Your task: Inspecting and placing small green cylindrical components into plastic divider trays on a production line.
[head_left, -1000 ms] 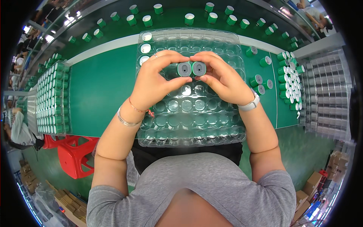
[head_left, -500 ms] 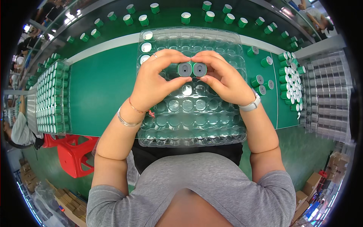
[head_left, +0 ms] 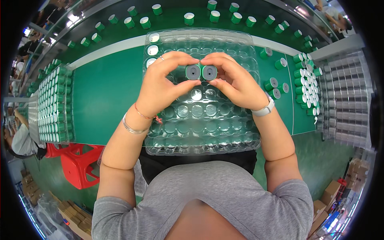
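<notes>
Between thumb and fingers, my left hand (head_left: pixel 165 80) grips a small green cylinder with a dark grey end (head_left: pixel 193 72). A matching green cylinder (head_left: pixel 209 73) is pinched in my right hand (head_left: pixel 234 82), close beside the first. Both grey ends, each with a small dark hole, face me. Below my hands lies a clear plastic tray (head_left: pixel 198 128) with rows of round pockets. White-topped green cylinders (head_left: pixel 153 50) fill a few pockets at its far left; my left hand partly hides the lowest one.
Loose green cylinders (head_left: pixel 273 83) lie right of the tray, beside a cluster of white-topped ones (head_left: pixel 306 86). Stacked empty trays (head_left: pixel 346 104) stand far right. A filled tray (head_left: pixel 56 104) is at the left. A conveyor belt (head_left: pixel 174 20) carries more cylinders behind. Red stools (head_left: pixel 80 166) stand lower left.
Cylinders on the belt have shifted a little to the left. My hands keep hold of both cylinders, nearly still, with a very slight gap now showing between the two.
</notes>
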`<state>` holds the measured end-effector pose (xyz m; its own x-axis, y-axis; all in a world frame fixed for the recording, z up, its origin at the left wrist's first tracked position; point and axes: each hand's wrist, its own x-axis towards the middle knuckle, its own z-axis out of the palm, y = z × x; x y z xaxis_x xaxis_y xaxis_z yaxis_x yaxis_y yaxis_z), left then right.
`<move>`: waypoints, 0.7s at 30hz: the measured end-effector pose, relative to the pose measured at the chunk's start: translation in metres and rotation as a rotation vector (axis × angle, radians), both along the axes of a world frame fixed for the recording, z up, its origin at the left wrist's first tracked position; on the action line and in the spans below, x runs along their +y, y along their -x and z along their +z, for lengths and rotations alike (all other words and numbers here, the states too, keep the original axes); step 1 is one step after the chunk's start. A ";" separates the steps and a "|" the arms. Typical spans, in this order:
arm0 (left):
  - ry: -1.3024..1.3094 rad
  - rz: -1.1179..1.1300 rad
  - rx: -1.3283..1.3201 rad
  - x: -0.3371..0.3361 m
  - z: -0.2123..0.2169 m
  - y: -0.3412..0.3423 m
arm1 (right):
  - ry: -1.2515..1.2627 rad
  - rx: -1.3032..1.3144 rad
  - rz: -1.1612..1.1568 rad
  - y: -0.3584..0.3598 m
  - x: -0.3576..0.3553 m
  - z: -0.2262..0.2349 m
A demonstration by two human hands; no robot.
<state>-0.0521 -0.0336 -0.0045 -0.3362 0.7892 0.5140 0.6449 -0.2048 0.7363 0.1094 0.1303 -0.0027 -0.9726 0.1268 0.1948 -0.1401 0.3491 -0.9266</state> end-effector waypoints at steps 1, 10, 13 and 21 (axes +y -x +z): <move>0.006 -0.002 -0.006 0.000 0.000 0.000 | 0.006 -0.012 -0.005 0.000 0.000 0.000; -0.054 -0.037 -0.441 -0.001 -0.011 0.010 | -0.212 0.150 -0.145 -0.006 -0.008 0.021; -0.017 -0.030 -0.562 -0.007 -0.013 0.025 | -0.352 0.127 0.033 -0.002 -0.036 0.045; -0.055 -0.001 -0.611 -0.013 -0.010 0.038 | -0.474 0.064 0.202 0.028 -0.124 0.017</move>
<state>-0.0896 -0.0466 -0.0140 -0.5821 0.7674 0.2688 0.1096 -0.2536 0.9611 0.0818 0.0059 0.0145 -0.9529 -0.1790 0.2449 -0.2991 0.6888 -0.6604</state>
